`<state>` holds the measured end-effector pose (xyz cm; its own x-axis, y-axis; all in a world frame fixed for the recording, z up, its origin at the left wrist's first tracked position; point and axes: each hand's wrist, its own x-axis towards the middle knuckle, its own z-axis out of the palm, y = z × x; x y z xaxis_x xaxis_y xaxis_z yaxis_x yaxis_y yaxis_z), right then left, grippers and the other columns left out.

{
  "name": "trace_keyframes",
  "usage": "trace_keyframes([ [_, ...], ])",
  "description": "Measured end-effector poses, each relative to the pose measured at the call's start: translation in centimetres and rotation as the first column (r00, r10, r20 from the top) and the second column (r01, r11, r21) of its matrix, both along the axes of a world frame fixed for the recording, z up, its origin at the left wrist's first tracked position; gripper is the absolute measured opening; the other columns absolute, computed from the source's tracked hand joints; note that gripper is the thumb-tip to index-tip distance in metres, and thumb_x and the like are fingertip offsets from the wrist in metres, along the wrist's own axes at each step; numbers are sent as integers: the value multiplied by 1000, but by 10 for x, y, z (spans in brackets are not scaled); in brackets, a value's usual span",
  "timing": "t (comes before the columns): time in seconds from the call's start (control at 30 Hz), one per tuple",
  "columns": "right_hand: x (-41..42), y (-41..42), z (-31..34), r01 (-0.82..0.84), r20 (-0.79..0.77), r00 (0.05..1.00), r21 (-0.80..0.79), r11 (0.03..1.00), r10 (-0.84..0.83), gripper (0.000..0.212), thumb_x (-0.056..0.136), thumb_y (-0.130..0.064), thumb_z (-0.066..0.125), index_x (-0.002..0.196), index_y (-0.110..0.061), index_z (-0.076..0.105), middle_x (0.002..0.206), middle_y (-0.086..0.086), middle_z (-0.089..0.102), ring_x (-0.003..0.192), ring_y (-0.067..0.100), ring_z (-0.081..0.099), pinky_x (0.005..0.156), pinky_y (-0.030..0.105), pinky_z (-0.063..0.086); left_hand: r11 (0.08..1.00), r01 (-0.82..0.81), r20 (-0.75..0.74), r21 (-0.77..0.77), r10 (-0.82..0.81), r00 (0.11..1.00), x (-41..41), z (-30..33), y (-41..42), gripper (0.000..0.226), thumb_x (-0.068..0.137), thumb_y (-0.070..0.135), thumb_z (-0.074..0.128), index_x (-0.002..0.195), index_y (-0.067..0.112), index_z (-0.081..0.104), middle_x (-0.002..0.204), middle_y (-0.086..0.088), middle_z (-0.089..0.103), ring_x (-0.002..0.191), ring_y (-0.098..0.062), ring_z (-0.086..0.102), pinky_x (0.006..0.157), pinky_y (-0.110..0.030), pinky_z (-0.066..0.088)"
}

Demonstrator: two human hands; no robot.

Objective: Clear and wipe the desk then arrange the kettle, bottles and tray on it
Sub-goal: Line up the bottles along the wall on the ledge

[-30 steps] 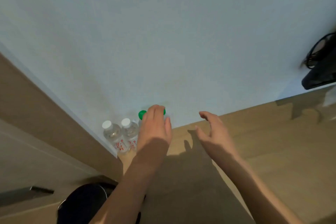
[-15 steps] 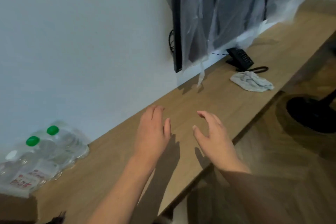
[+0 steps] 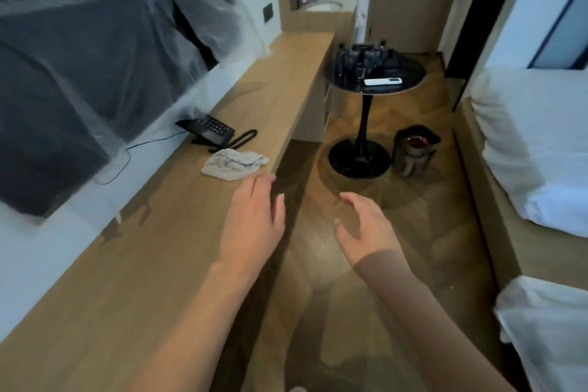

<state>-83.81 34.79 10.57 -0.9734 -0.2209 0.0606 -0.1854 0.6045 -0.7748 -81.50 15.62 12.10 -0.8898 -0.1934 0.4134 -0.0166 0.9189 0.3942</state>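
The long wooden desk [image 3: 159,264] runs along the wall on the left. A crumpled grey cloth [image 3: 234,163] lies on it near the front edge, just ahead of my left hand [image 3: 254,219], which hovers flat over the desk edge and holds nothing. My right hand [image 3: 366,229] is open above the floor, fingers spread. A black tray of dark items [image 3: 366,57] stands on a round black side table [image 3: 374,79] further ahead. The bottles are out of sight.
A black telephone [image 3: 211,130] with its cord sits on the desk behind the cloth. A plastic-covered TV [image 3: 79,73] hangs over the desk. A white remote [image 3: 383,81] lies on the side table, a small bin [image 3: 413,149] stands beside its base. Beds [image 3: 525,149] are at right.
The view has swung right from the bottles at the desk's left end toward the room. Both hands stayed open and now hover by the desk edge near the cloth.
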Motion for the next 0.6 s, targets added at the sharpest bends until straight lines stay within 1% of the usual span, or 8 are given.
trace_keyframes([
  [0.1, -31, 26, -8, 65, 21, 998, -22, 998, -64, 51, 96, -24, 60, 144, -29, 43, 145, -12, 43, 122, -4, 39, 103, 13, 29, 998, 55, 32, 16, -56, 998, -51, -8, 22, 35, 98, 25, 58, 131, 13, 57, 130, -6, 58, 124, -19, 53, 105, -30, 42],
  [0.2, -75, 46, -16, 90, -2, 996, 27, 996, -90, 51, 97, -24, 58, 145, -26, 42, 146, -10, 44, 128, -2, 38, 102, 9, 24, 997, 71, 75, 43, -74, 994, -104, -17, 40, 37, 100, 26, 57, 135, 15, 55, 137, -4, 55, 129, -17, 51, 107, -29, 41],
  [0.27, -113, 53, -23, 103, -23, 995, 56, 993, -101, 51, 96, -24, 58, 145, -27, 42, 144, -11, 45, 122, -9, 36, 93, -2, 21, 995, 81, 79, 52, -85, 993, -145, -25, 47, 38, 101, 28, 56, 137, 17, 54, 139, -1, 53, 129, -14, 50, 104, -25, 40],
  [0.33, -155, 57, -28, 110, -28, 994, 70, 991, -108, 51, 97, -25, 58, 145, -31, 41, 143, -14, 45, 117, -14, 32, 85, -5, 22, 993, 96, 76, 73, -101, 992, -191, -33, 51, 37, 102, 28, 55, 137, 18, 52, 139, 0, 52, 128, -12, 50, 102, -22, 38],
  [0.4, -200, 60, -27, 103, -17, 995, 94, 990, -102, 52, 97, -26, 57, 146, -32, 40, 145, -15, 42, 119, -12, 33, 87, -2, 24, 989, 108, 86, 100, -117, 989, -240, -37, 55, 38, 102, 29, 54, 138, 19, 51, 140, 1, 51, 129, -11, 50, 102, -20, 37],
  [0.5, -266, 66, -18, 93, 6, 996, 129, 987, -94, 54, 97, -27, 58, 147, -32, 39, 147, -14, 41, 127, -4, 41, 98, 10, 32, 986, 110, 97, 125, -122, 988, -310, -36, 63, 39, 102, 30, 54, 139, 20, 51, 143, 2, 51, 130, -9, 49, 100, -14, 31],
  [0.53, -287, 69, -16, 100, 1, 995, 132, 986, -101, 53, 97, -27, 58, 147, -32, 40, 147, -14, 42, 127, -1, 44, 100, 13, 36, 985, 123, 91, 121, -135, 987, -333, -35, 68, 39, 102, 30, 54, 139, 20, 52, 143, 3, 51, 130, -9, 49, 100, -13, 29],
  [0.6, -325, 78, -13, 136, -2, 991, 114, 984, -137, 53, 97, -28, 58, 146, -34, 39, 146, -14, 42, 119, 4, 54, 101, 23, 47, 982, 150, 100, 119, -162, 982, -377, -33, 79, 39, 102, 31, 53, 139, 20, 51, 143, 3, 51, 129, -8, 49, 98, -10, 26],
])
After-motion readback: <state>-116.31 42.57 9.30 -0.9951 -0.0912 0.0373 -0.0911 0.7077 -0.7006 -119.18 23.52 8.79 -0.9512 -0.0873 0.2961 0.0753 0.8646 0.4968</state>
